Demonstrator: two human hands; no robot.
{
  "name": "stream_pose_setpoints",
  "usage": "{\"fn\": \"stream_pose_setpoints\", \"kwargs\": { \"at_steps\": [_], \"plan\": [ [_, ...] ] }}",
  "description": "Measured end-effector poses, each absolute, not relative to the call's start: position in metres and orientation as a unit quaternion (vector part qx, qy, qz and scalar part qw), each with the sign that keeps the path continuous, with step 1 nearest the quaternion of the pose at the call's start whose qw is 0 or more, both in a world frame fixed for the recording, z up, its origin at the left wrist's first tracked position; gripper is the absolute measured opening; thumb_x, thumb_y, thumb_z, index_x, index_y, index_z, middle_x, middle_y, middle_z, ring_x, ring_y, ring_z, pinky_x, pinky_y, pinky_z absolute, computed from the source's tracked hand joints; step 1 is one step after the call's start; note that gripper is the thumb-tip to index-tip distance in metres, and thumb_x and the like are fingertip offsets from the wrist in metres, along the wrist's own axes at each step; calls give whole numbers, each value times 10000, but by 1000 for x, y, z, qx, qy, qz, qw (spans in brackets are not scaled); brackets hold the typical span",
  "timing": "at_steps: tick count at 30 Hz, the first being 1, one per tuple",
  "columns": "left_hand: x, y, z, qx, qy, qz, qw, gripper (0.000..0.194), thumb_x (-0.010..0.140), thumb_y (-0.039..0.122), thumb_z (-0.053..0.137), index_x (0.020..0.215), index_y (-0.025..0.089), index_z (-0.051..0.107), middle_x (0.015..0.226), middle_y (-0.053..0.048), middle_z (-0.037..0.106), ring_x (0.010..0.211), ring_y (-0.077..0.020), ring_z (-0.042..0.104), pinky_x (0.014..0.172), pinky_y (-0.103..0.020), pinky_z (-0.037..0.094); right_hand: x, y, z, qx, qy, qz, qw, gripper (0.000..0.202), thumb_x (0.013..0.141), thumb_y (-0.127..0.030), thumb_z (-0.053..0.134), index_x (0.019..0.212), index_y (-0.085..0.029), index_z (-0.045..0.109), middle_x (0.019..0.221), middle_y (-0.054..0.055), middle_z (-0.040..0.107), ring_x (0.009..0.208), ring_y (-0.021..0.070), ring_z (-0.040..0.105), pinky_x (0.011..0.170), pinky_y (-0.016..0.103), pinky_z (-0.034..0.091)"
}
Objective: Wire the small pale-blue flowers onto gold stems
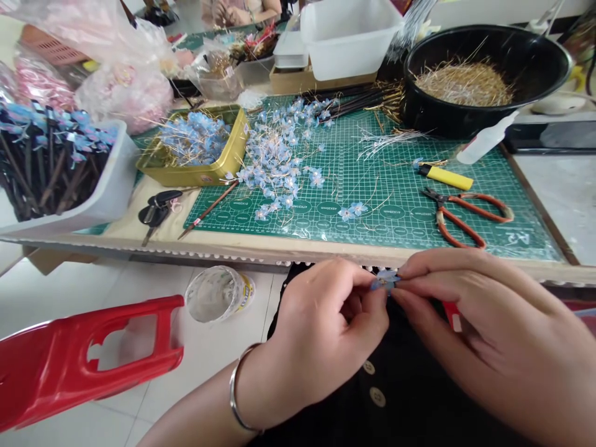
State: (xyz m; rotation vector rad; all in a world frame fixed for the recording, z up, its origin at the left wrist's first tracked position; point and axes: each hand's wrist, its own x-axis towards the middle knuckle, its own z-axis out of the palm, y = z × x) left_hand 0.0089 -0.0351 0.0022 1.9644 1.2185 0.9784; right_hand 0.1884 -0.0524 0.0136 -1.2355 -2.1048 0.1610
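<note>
Between my two hands, just in front of the table edge, is a small blue flower (385, 279). My left hand (326, 329), with a silver bangle at the wrist, pinches it from the left. From the other side my right hand (475, 323) grips the same flower between thumb and fingers. A loose pair of blue flowers (352, 211) with fine wire stems lies on the green cutting mat (400, 226) beyond my hands. Farther back on the mat spreads a heap of similar blue flowers (279, 161). Orange-handled pliers (465, 214) rest on the right.
A gold tin (195, 176) holds more blue flowers. At the left stands a white bin (112, 180) of dark sticks; at the back right, a black basin (433, 115) of wire pieces. A yellow lighter (447, 177) lies near a white bottle (487, 139). A red stool (69, 347) stands below.
</note>
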Motion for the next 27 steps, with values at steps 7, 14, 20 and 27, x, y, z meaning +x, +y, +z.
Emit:
{"fn": "stream_pose_setpoints", "kwargs": {
  "at_steps": [7, 14, 20, 27],
  "plan": [
    [5, -29, 8, 646, 443, 365, 504, 55, 907, 215, 632, 880, 182, 666, 732, -15, 715, 622, -124, 647, 565, -232, 536, 203, -35, 17, -506, -748, 203, 377, 154, 961, -246, 574, 1073, -306, 660, 1022, 9, 709, 957, 202, 699, 828, 333, 571],
    [3, -27, 9, 531, 429, 302, 666, 99, 910, 257, 653, 893, 162, 674, 787, -30, 725, 623, -101, 652, 580, -201, 550, 213, -20, 4, -392, -765, 378, 345, 93, 950, -230, 617, 964, -303, 673, 888, -49, 707, 823, 117, 678, 711, 229, 533],
    [3, -27, 12, 554, 430, 301, 647, 76, 884, 245, 652, 856, 176, 665, 721, -12, 660, 591, -104, 571, 524, -211, 477, 208, -16, -6, -409, -815, 275, 306, 99, 930, -176, 536, 874, -225, 602, 784, -6, 649, 703, 130, 622, 602, 247, 494],
    [0, -26, 17, 605, 428, 273, 613, 91, 857, 190, 626, 767, 192, 635, 672, 11, 600, 595, -110, 519, 519, -220, 426, 225, -21, -7, -429, -843, 220, 239, 209, 949, -207, 531, 1112, -252, 653, 1094, 71, 675, 980, 225, 658, 788, 359, 517]
  ]
}}
